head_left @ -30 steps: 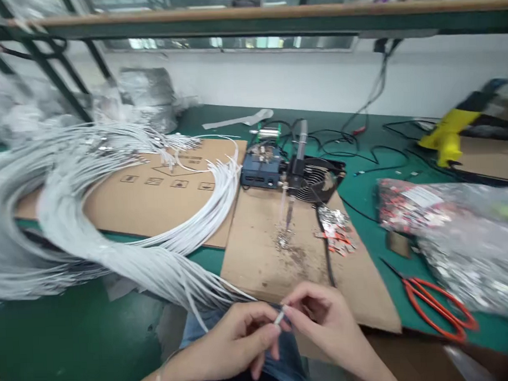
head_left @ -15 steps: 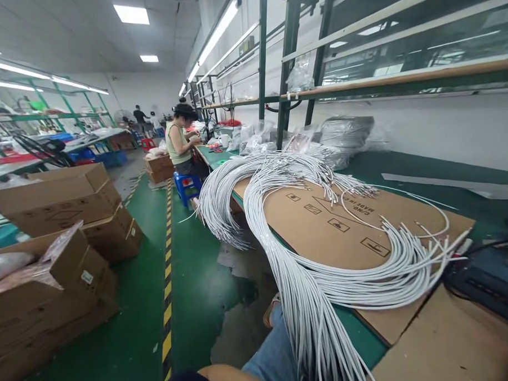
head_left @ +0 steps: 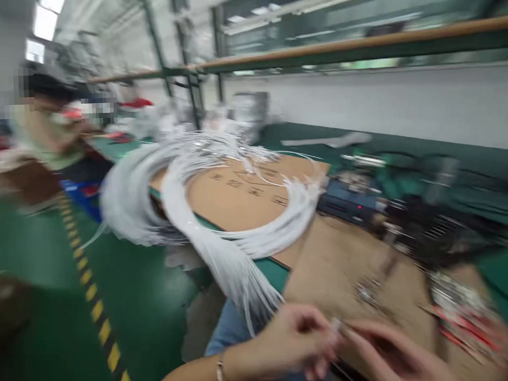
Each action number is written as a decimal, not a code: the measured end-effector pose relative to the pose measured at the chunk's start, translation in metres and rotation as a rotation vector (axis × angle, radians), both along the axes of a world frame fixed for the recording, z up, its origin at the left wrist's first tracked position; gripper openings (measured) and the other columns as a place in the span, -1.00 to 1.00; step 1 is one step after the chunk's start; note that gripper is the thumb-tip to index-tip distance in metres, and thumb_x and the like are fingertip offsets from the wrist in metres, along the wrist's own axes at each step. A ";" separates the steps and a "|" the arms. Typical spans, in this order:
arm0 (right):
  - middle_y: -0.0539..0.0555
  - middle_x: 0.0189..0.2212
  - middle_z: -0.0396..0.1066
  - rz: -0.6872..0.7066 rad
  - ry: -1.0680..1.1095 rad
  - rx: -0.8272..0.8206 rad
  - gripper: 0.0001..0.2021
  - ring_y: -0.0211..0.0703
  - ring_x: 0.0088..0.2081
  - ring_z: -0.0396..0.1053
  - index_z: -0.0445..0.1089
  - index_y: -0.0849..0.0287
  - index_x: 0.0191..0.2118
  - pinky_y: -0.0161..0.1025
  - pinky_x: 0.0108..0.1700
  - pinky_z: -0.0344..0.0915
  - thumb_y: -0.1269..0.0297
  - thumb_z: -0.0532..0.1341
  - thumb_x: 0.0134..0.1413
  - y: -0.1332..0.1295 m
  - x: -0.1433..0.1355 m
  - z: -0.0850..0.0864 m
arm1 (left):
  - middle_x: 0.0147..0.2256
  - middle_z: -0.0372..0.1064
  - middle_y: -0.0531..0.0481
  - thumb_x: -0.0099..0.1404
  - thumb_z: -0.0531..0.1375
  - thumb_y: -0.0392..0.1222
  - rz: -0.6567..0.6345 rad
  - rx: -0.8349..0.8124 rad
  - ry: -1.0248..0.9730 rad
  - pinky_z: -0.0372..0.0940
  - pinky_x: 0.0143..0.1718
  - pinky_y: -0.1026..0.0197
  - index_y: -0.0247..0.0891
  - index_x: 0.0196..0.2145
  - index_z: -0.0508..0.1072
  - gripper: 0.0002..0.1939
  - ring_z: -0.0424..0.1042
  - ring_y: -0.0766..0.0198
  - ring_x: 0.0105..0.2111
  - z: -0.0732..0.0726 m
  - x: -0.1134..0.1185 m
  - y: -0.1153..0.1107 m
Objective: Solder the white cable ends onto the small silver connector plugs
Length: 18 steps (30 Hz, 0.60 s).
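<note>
At the lower edge of the head view my two hands meet, both blurred by motion. My left hand (head_left: 290, 336) is closed, thumb and fingers pinched around a small whitish piece (head_left: 335, 325) too smeared to name. From the other side my right hand (head_left: 393, 349) has its fingers bent together close to that piece; whatever it grips is hidden. Beyond my left hand lies a large bundle of white cables (head_left: 223, 252), looped over a cardboard sheet (head_left: 241, 196), its near ends hanging by my knee.
On the bench to the right are a dark blue device with a red light (head_left: 350, 201), a black tangled apparatus (head_left: 430, 229) and red-handled tools (head_left: 471, 330). A small shiny metal heap (head_left: 368, 291) rests on brown board. A co-worker (head_left: 47, 120) sits at far left.
The view has swung right, so the cables shifted left and the bench's right side came into sight. Both my hands now show, together around a small piece; before, only part of an arm showed.
</note>
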State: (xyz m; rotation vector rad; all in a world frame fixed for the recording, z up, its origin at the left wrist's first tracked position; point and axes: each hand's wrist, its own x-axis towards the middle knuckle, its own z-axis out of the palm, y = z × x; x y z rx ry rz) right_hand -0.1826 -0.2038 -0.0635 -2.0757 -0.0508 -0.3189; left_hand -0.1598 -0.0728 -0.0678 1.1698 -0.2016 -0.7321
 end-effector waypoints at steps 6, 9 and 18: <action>0.03 -0.62 0.33 -0.006 0.094 0.033 -0.84 -0.24 -0.55 0.26 0.47 0.20 -0.49 -0.32 -0.52 0.15 0.32 0.19 0.03 -0.007 -0.009 0.026 | -0.72 0.11 0.21 0.11 0.24 0.02 -0.048 0.097 -0.081 -0.03 -0.75 0.44 -0.27 -0.53 0.26 -0.68 0.03 0.49 -0.76 0.002 0.015 0.012; 0.03 -0.57 0.36 -0.009 0.136 0.011 -0.87 -0.25 -0.50 0.27 0.46 0.21 -0.49 -0.34 -0.48 0.14 0.37 0.20 0.01 -0.007 -0.006 0.036 | -0.63 0.17 0.14 0.11 0.25 -0.16 0.011 0.162 -0.193 0.03 -0.64 0.43 -0.32 -0.55 0.39 -0.81 0.13 0.47 -0.65 0.005 0.017 0.016; -0.04 -0.66 0.20 -0.039 -0.062 0.032 -0.78 -0.29 -0.57 0.17 0.28 0.22 -0.59 -0.35 -0.53 0.09 0.40 0.16 0.05 0.004 -0.007 0.027 | -0.63 0.14 0.13 0.15 0.20 -0.20 0.107 0.204 -0.298 0.04 -0.63 0.38 -0.31 -0.56 0.35 -0.81 0.10 0.43 -0.65 0.013 0.009 0.011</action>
